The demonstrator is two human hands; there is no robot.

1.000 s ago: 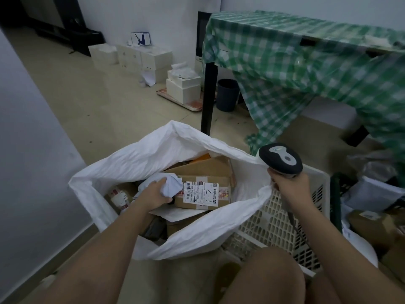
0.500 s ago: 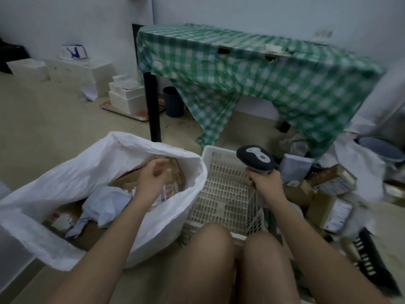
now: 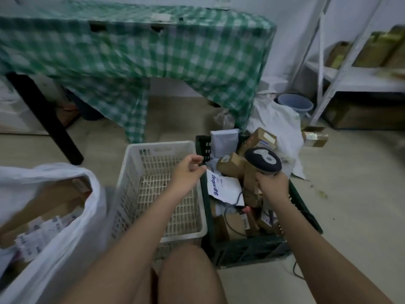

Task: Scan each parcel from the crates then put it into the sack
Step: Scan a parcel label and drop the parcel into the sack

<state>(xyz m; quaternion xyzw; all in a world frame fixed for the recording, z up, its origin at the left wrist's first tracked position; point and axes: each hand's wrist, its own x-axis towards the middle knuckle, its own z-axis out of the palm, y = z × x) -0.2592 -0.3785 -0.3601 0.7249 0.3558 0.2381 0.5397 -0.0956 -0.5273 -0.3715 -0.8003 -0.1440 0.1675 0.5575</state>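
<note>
Centre frame, an empty left hand, fingers loosely curled, nears a soft, light mailer; right hand grips the scanner.

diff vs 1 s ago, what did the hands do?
The left hand let go of the white soft parcel it was placing in the sack, came out empty and moved right, across the empty white crate, toward the white mailer in the dark crate; its fingers are loosely open. Unchanged: the right hand grips the scanner.
</note>
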